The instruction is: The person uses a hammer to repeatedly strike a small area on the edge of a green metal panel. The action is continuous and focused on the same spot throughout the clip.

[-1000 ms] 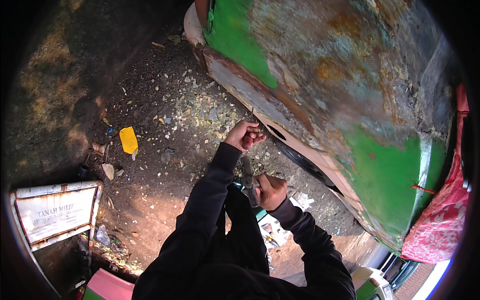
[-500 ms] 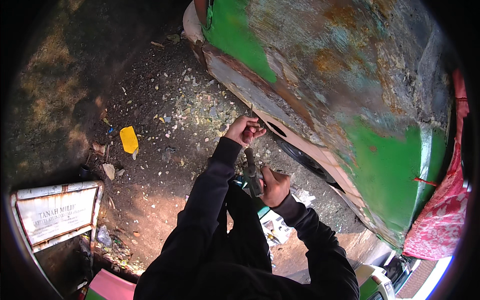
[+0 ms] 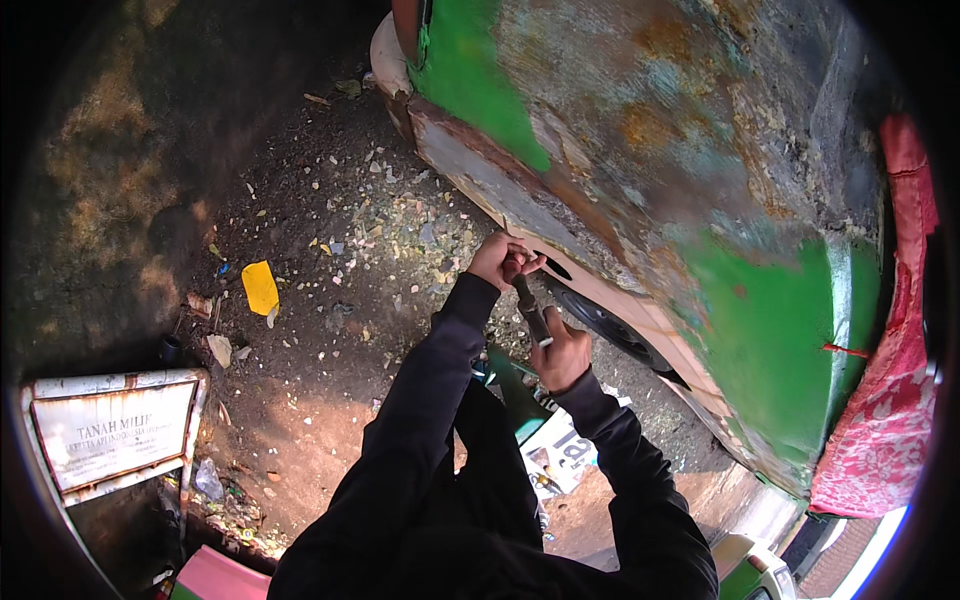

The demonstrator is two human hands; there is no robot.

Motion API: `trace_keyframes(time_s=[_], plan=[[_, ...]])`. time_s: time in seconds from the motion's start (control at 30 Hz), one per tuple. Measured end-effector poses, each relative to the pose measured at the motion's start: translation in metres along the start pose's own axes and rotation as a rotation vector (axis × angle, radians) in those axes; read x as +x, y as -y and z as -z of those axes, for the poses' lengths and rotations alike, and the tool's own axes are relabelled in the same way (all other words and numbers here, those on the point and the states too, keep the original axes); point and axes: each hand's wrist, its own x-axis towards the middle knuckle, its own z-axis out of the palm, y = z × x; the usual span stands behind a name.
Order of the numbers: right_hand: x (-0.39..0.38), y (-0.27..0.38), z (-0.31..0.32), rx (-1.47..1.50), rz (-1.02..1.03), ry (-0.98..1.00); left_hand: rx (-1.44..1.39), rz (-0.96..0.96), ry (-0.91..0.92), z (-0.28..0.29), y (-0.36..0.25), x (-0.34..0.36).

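My left hand (image 3: 497, 262) is closed beside the lower edge of the car body (image 3: 610, 265), a rusty green and bare-metal panel with a pale lower strip. A thin chisel-like tool (image 3: 505, 224) sticks out past its fingers toward the panel edge; most of it is hidden in the hand. My right hand (image 3: 563, 355) grips a hammer (image 3: 534, 312) whose narrow head end reaches up to the left hand's fingers. Whether the hammer touches the tool, I cannot tell. The hammer's handle is mostly covered by my right hand.
Paint flakes (image 3: 420, 225) litter the dark ground beside the car. A wheel (image 3: 605, 325) sits under the pale strip. A yellow piece (image 3: 260, 288) lies at left, near a rusty-framed white sign (image 3: 115, 435). Printed paper (image 3: 560, 455) lies by my legs; red patterned cloth (image 3: 870, 430) hangs at right.
The hammer has swung up and forward, from below the left hand to right at its fingers. My left hand has shifted slightly right.
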Motion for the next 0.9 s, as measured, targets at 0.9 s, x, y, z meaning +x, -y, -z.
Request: trace_keyframes(time_s=[0.9], plan=[[-0.018,0.013,-0.006,0.171,-0.024,0.018,0.157,0.060,0.314,0.038,-0.007,-0.019]])
